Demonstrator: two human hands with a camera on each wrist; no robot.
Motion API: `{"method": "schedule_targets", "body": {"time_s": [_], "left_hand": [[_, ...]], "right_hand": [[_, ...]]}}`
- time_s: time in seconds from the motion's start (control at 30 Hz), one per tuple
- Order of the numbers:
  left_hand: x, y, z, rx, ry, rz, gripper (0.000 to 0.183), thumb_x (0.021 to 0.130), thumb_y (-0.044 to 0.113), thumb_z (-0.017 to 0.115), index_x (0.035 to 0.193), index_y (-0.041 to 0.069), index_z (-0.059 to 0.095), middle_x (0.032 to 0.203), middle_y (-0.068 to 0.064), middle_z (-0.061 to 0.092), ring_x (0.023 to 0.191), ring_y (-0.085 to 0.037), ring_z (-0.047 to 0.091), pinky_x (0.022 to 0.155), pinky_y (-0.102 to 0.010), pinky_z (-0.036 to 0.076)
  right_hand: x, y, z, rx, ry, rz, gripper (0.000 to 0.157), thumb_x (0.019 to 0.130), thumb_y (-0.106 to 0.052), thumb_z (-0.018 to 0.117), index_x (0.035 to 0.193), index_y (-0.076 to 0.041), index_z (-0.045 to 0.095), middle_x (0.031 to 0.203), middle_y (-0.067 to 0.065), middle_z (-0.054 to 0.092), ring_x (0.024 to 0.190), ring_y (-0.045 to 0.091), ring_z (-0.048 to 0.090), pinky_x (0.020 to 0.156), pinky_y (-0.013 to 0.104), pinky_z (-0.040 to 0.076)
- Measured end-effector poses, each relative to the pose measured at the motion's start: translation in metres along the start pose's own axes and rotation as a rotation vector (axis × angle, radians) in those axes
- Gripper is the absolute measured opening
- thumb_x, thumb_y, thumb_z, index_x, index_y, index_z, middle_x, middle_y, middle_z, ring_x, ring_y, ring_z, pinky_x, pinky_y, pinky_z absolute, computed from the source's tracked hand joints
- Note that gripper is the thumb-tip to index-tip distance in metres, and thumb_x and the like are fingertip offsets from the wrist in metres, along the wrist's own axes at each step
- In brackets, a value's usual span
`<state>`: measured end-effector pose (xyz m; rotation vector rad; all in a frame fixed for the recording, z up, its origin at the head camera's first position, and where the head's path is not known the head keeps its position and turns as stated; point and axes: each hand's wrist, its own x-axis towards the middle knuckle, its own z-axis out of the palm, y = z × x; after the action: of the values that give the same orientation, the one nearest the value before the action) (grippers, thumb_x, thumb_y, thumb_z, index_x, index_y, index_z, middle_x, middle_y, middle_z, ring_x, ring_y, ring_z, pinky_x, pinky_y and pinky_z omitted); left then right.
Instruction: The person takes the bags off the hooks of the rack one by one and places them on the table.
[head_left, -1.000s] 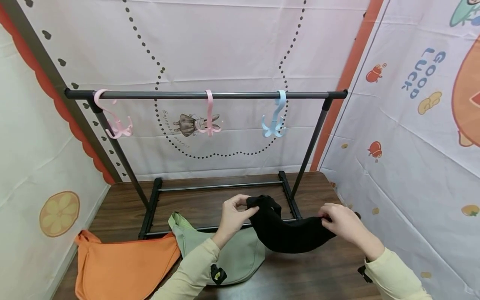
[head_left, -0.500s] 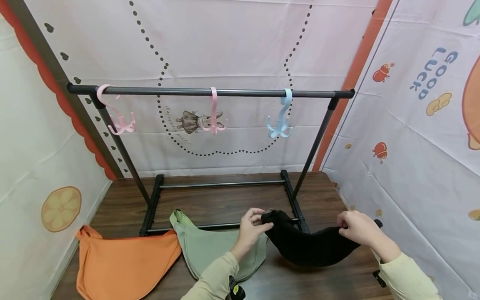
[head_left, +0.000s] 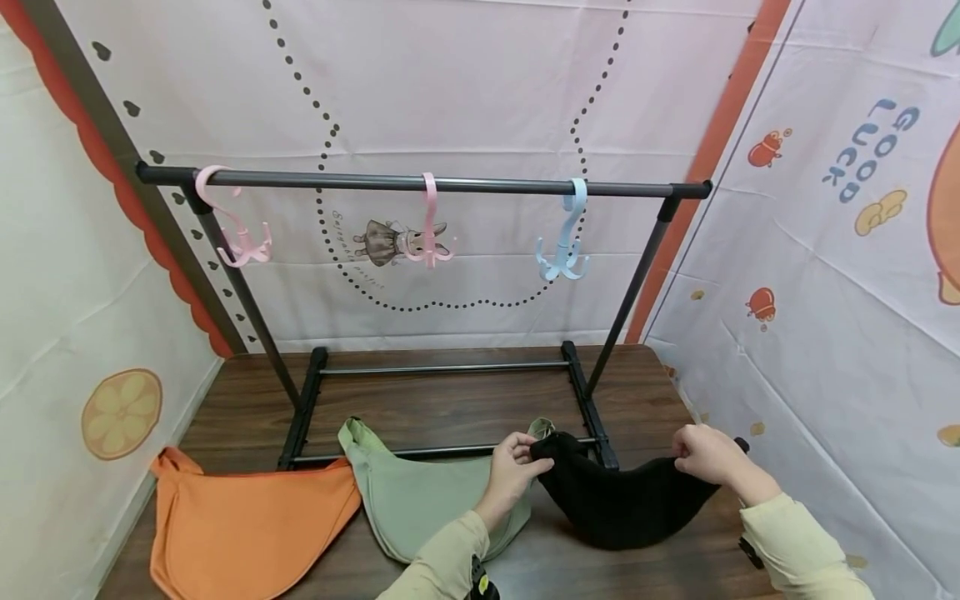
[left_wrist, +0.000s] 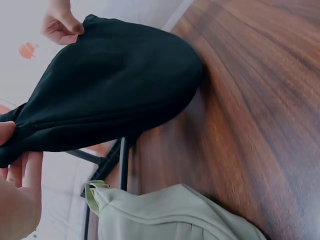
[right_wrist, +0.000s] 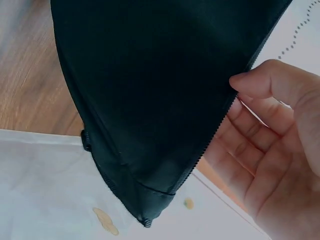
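Note:
A black crescent-shaped bag point(head_left: 626, 504) with a zipper along one edge is held up between both hands at the right front. My left hand point(head_left: 513, 475) pinches its left end. The right hand point(head_left: 708, 454) pinches the zippered upper edge near the other end, with the thumb point(right_wrist: 250, 82) on the near face in the right wrist view. The bag's rounded bottom hangs toward the table. Beside the left forearm lies a sage-green bag point(head_left: 420, 500), partly covered by that arm. An orange bag point(head_left: 247, 525) lies flat at the far left.
A black metal rack point(head_left: 495, 185) stands on the wooden table point(head_left: 450, 400). From its top bar hang a pink hook point(head_left: 243, 242) at the left, another pink hook point(head_left: 430, 233) in the middle and a blue hook point(head_left: 564, 242) at the right. Printed cloth point(head_left: 480, 92) surrounds the table.
Both hands have carried the black bag rightward and down toward the table, mostly in the first half second. The green and orange bags have stayed put.

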<state>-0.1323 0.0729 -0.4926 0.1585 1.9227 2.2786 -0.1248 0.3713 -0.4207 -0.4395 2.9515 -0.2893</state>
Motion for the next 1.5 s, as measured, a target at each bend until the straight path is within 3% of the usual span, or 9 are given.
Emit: {"method": "schedule_targets", "body": {"time_s": [0.07,0.2,0.3,0.4,0.57,0.8,1.07,1.33,1.5], "left_hand": [[0.003,-0.002,0.000,0.032,0.004,0.004,0.025,0.071,-0.007,0.068,0.092,-0.010,0.056,0.080,-0.014,0.063,0.070,-0.011,0.055,0.062,-0.015,0.046],[0.016,-0.026,-0.001,0.167,0.024,0.012,0.025,0.069,-0.002,0.072,0.090,-0.005,0.059,0.080,-0.013,0.064,0.069,-0.010,0.056,0.061,-0.016,0.047],[0.026,-0.042,-0.001,0.306,0.081,0.044,0.026,0.067,0.003,0.076,0.087,-0.002,0.061,0.079,-0.011,0.064,0.069,-0.013,0.059,0.061,-0.020,0.049],[0.027,-0.041,0.000,0.398,0.143,0.061,0.027,0.064,0.005,0.078,0.085,-0.002,0.062,0.078,-0.012,0.064,0.069,-0.018,0.062,0.061,-0.022,0.050],[0.030,-0.047,-0.001,0.444,0.201,0.054,0.029,0.061,0.005,0.079,0.084,-0.002,0.063,0.072,-0.013,0.066,0.064,-0.018,0.063,0.058,-0.022,0.050],[0.028,-0.056,-0.002,0.472,0.241,0.025,0.027,0.062,0.005,0.078,0.085,-0.001,0.064,0.071,-0.012,0.068,0.065,-0.017,0.064,0.058,-0.023,0.049],[0.030,-0.059,-0.007,0.571,0.321,0.058,0.024,0.063,0.011,0.080,0.081,0.003,0.067,0.069,-0.007,0.068,0.063,-0.017,0.064,0.061,-0.026,0.050],[0.032,-0.062,-0.009,0.607,0.307,0.024,0.022,0.064,0.011,0.080,0.081,0.005,0.067,0.069,-0.005,0.068,0.064,-0.016,0.061,0.060,-0.026,0.049],[0.032,-0.064,-0.010,0.631,0.288,0.048,0.023,0.065,0.012,0.080,0.082,0.003,0.068,0.070,-0.005,0.068,0.063,-0.015,0.062,0.058,-0.025,0.049]], "right_hand": [[0.006,0.001,0.003,0.007,0.006,0.001,0.024,0.068,0.001,0.063,0.057,-0.014,0.048,0.052,-0.010,0.034,0.049,0.005,0.028,0.047,0.022,0.026],[0.020,0.007,0.013,0.003,0.013,0.013,0.036,0.069,0.004,0.061,0.053,-0.017,0.037,0.050,-0.009,0.023,0.047,0.007,0.020,0.047,0.022,0.017],[0.030,0.013,0.024,-0.014,0.029,0.004,0.037,0.070,0.004,0.060,0.053,-0.016,0.035,0.051,-0.008,0.025,0.047,0.008,0.020,0.047,0.022,0.017],[0.039,0.016,0.033,-0.031,0.042,-0.010,0.038,0.070,0.006,0.059,0.055,-0.016,0.032,0.053,-0.006,0.024,0.049,0.009,0.020,0.049,0.023,0.017],[0.046,0.015,0.045,-0.059,0.045,-0.035,0.033,0.069,0.007,0.059,0.054,-0.014,0.038,0.054,-0.005,0.030,0.050,0.010,0.024,0.049,0.024,0.020],[0.049,0.013,0.064,-0.065,0.032,-0.028,0.022,0.072,0.008,0.058,0.061,-0.011,0.053,0.060,-0.001,0.048,0.052,0.012,0.036,0.049,0.026,0.030],[0.060,0.015,0.083,-0.063,0.059,-0.013,0.013,0.075,0.006,0.060,0.071,-0.007,0.061,0.068,0.004,0.056,0.059,0.016,0.049,0.053,0.032,0.041],[0.063,0.015,0.101,-0.068,0.089,0.015,0.010,0.075,0.005,0.061,0.075,-0.005,0.063,0.074,0.007,0.057,0.067,0.022,0.057,0.059,0.037,0.048],[0.062,0.015,0.113,-0.079,0.133,0.037,0.012,0.075,0.006,0.061,0.074,-0.006,0.062,0.074,0.006,0.056,0.065,0.021,0.055,0.058,0.036,0.048]]}}
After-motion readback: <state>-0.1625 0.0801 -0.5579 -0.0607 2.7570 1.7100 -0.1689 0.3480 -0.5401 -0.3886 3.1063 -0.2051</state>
